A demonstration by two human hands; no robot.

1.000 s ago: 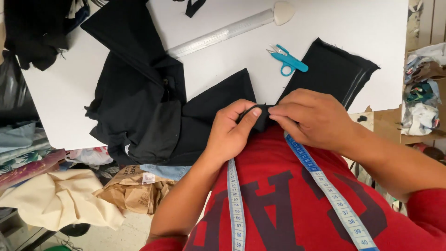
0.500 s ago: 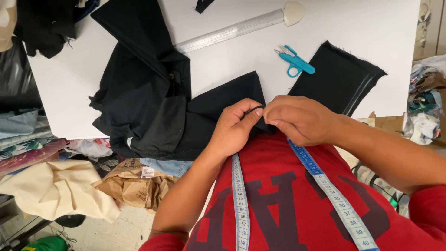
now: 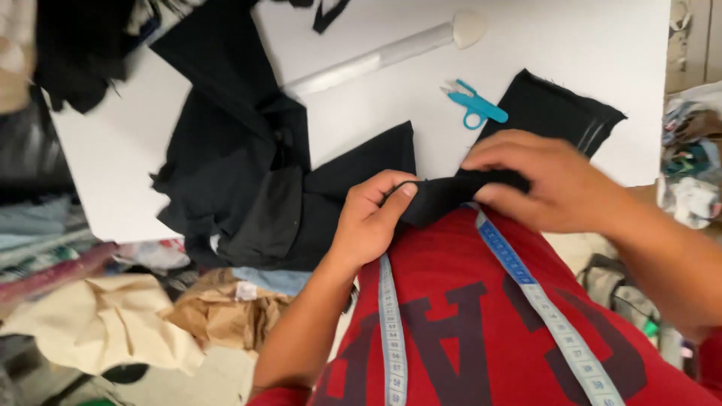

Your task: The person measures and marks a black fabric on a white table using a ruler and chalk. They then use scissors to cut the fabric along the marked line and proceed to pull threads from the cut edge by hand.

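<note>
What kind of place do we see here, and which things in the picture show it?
Most likely a tailoring or sewing workshop. A tape measure hangs around the person's neck, blue thread snips lie on the white table, and both hands, left hand and right hand, hold a black fabric strip.

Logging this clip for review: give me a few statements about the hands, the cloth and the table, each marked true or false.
1. Both hands hold one narrow strip of black fabric in front of the red shirt. True.
2. The left hand holds the blue thread snips. False: the snips lie on the white table, untouched.
3. A light blue measuring tape hangs down over the shirt. True.
4. The right hand rests flat on the table, holding nothing. False: it grips the strip.
5. A clear ruler lies on the table. True.
</note>
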